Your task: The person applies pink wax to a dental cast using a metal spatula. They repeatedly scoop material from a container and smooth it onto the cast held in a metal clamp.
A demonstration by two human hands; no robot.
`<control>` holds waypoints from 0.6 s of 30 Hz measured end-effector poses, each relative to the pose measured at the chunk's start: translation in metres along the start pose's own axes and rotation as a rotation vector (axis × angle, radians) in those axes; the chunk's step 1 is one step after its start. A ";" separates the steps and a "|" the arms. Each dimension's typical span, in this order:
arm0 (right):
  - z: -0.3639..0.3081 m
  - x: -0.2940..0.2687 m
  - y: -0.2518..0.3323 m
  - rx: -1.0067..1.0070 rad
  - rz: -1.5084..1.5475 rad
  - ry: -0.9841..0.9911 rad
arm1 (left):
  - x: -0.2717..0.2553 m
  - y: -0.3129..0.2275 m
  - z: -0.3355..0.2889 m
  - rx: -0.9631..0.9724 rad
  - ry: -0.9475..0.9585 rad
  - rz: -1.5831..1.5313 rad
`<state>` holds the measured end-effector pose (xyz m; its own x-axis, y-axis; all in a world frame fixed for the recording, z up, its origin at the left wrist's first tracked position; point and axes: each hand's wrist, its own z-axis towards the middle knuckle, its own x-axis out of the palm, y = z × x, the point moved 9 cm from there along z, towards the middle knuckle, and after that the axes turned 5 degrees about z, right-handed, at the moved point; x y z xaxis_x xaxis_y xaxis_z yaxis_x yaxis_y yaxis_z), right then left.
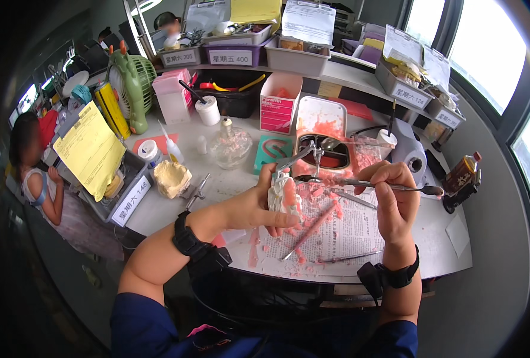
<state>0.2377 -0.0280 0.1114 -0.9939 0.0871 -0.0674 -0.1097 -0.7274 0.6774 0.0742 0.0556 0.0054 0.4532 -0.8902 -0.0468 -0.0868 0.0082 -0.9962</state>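
Observation:
My left hand [250,209] is closed around a white plaster dental model [276,200] with a strip of pink wax [290,194] on its side. A metal articulator [316,156] sticks out from the model on the far side. Pinched in my right hand [394,194] is a metal wax spatula [366,182], held almost level. Its left tip reaches close to the model and articulator; whether they touch I cannot tell. Below lies a newspaper sheet [360,230] strewn with pink wax scraps. A wax-smeared carving tool [312,230] and another thin metal tool [351,257] rest on it.
Behind my hands stand a wax heater [321,119] with its lid up, a pink-and-white box [280,102] and a glass spirit burner [230,143]. At left are a plaster cast [171,178] and a grey bin [119,197]; a person [44,179] is beyond. A bottle [463,172] stands right.

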 end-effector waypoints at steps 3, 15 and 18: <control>0.000 -0.019 -0.014 0.069 -0.041 -0.194 | 0.000 0.001 0.001 0.001 0.004 0.006; 0.003 -0.063 -0.042 0.171 -0.266 -0.315 | 0.000 -0.001 0.001 0.041 -0.019 0.000; 0.001 -0.057 -0.063 0.296 -0.453 -0.202 | -0.001 0.008 0.004 0.017 0.009 0.014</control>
<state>0.3008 0.0135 0.0739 -0.8233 0.4952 -0.2774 -0.4878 -0.3677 0.7917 0.0769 0.0585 -0.0030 0.4440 -0.8940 -0.0602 -0.0780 0.0284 -0.9965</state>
